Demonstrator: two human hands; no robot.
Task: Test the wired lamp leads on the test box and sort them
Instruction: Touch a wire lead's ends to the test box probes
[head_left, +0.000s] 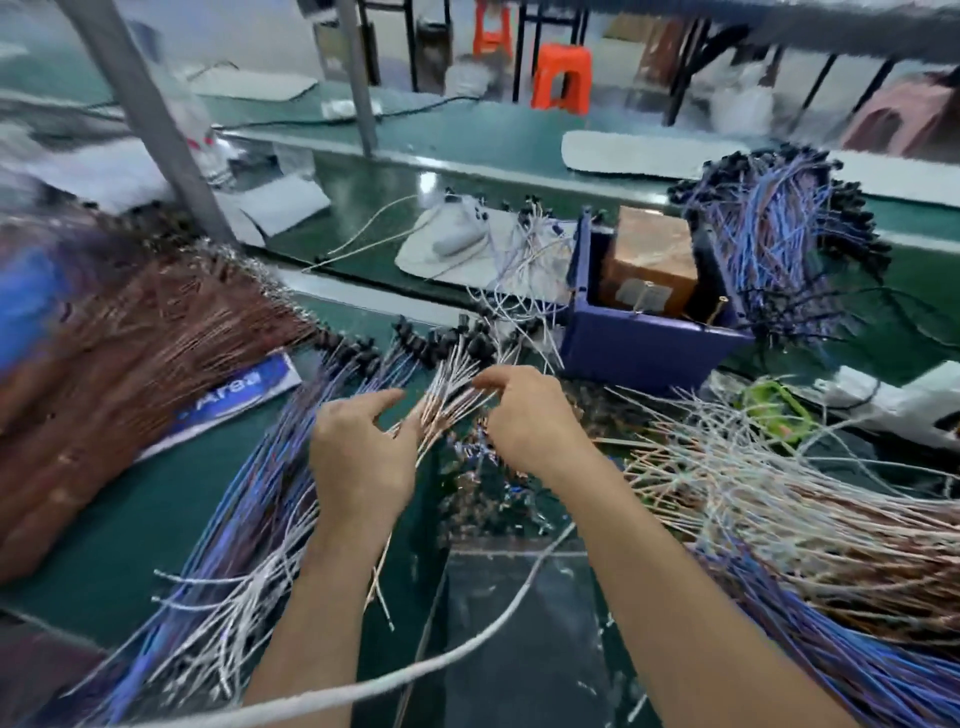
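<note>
Worker at a green bench, both forearms reaching in from the near edge.

- Left hand: holds a small bundle of white and copper leads at its lower part. Thumb and lower fingers are curled on the wires, forefinger lifted off them.
- Right hand: knuckles up, fingers curled, pinching the same bundle higher up. The two hands are near each other, with the bundle spanning the gap.
- The bundle fans out away from the worker towards a row of black lamp holders lying on the bench.
- Test box: blue and open-topped, just beyond the right hand, with a brown block sitting inside. The held leads are not touching it.
- Sorted heaps all round:
  - brown leads far left
  - blue leads under the left forearm
  - white and copper leads to the right
  - a blue heap with black holders behind the box
- A blue card reading "Area" lies beside the brown heap.
- A thick white cord crosses in front of both forearms.
- Orange stools stand in the background, blurred.
</note>
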